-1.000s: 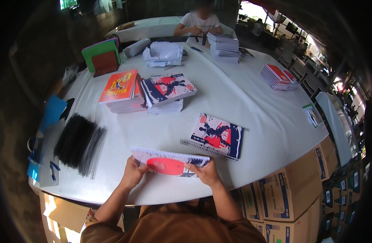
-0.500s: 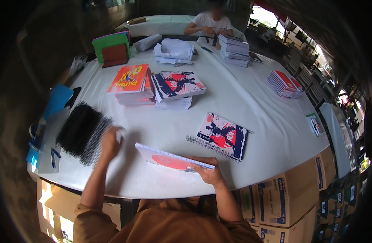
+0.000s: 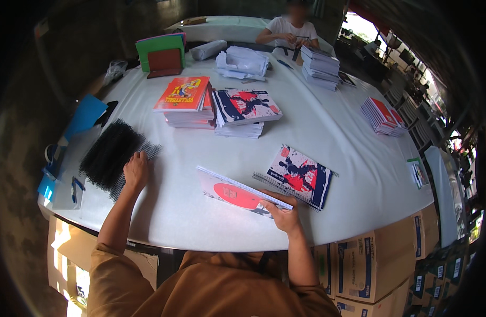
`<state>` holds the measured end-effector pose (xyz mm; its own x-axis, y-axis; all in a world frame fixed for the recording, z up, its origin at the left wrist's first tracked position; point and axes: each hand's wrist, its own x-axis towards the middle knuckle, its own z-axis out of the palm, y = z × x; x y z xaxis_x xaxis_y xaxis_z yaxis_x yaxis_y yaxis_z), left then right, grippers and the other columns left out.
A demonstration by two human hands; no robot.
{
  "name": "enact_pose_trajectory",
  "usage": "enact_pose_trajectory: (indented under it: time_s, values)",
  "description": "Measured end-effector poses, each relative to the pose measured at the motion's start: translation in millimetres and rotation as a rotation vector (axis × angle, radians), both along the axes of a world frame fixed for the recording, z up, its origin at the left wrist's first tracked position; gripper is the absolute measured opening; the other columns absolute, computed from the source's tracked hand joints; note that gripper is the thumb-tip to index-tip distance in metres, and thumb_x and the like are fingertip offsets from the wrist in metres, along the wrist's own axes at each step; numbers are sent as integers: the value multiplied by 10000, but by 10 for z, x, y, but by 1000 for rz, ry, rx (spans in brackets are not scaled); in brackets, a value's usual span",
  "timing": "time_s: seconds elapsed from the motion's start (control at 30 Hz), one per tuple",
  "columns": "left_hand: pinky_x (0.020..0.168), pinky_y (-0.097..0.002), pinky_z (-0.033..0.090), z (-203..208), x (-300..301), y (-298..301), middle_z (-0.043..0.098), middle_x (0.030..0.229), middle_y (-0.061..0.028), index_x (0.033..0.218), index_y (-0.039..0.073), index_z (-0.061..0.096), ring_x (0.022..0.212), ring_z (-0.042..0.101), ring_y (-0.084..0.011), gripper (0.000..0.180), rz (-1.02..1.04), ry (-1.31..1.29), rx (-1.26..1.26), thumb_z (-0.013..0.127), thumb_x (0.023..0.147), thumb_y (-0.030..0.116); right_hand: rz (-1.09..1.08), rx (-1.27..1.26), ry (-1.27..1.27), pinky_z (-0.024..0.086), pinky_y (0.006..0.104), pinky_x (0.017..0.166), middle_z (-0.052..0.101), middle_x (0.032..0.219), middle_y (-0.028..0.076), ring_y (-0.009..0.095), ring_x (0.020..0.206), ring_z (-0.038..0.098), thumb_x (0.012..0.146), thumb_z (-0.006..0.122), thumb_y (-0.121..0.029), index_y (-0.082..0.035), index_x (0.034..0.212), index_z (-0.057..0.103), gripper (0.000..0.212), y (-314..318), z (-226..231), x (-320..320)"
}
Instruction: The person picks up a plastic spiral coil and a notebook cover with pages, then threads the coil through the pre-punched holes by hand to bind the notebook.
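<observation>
My right hand [image 3: 282,214] grips a notebook [image 3: 233,195] by its right end, thumb on the cover. The notebook is tilted, with a white cover, a large red circle and a row of punched holes along its upper edge. My left hand [image 3: 135,171] is at the right side of a pile of black spiral binding coils [image 3: 109,153], fingers bent together on a coil there. Just beyond the right hand lies a spiral notebook [image 3: 301,175] with a red, white and navy cover; a loose-looking coil shows along its near edge.
Stacks of orange books [image 3: 182,95] and navy-red books [image 3: 248,105] stand mid-table. Crumpled white paper [image 3: 243,63], a green board [image 3: 161,53] and a white stack [image 3: 319,68] are farther back. Pliers [image 3: 75,189] lie left. Cartons [image 3: 378,259] stand lower right. A person sits opposite.
My left hand has moved onto the edge of the coil pile. The held notebook has tipped so more of its cover shows. The whole view has shifted slightly.
</observation>
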<state>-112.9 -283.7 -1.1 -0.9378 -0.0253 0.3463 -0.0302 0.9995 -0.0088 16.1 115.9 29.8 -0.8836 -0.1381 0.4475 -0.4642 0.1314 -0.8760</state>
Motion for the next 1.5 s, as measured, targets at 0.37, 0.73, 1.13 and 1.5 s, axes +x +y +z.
enact_pose_trajectory:
  time_s: [0.37, 0.73, 1.13, 1.5]
  values:
    - [688, -368, 464, 677, -34, -298, 610, 848, -102, 844, 51, 605, 787, 605, -261, 195, 181, 104, 404, 603, 796, 240, -36, -54, -116, 471, 240, 773, 658, 977, 87, 101, 874, 590, 805, 610, -12, 18, 1037, 622, 235, 33, -18, -15]
    - [697, -278, 399, 956, 447, 984, 504, 746, -55, 927, 15, 517, 723, 453, -139, 361, -735, -448, 982, 433, 934, 366, -155, -131, -102, 458, 216, 721, 646, 902, 44, 72, 801, 573, 794, 627, -6, 31, 1042, 610, 251, 31, -18, -112]
    - [658, -271, 397, 933, 323, 1217, 461, 734, -52, 875, -3, 474, 680, 419, -135, 443, -726, -518, 968, 382, 938, 425, -118, -80, -50, 455, 226, 748, 650, 931, 70, 90, 831, 579, 810, 603, -2, 43, 1055, 600, 249, 31, 17, -95]
    - [758, -252, 423, 1223, 138, 1131, 500, 866, -52, 801, 32, 528, 845, 494, -123, 257, -1126, -559, 971, 544, 887, 274, -65, -21, -113, 472, 227, 717, 664, 925, 91, 94, 797, 595, 797, 622, -12, 39, 1020, 618, 229, 132, 4, -75]
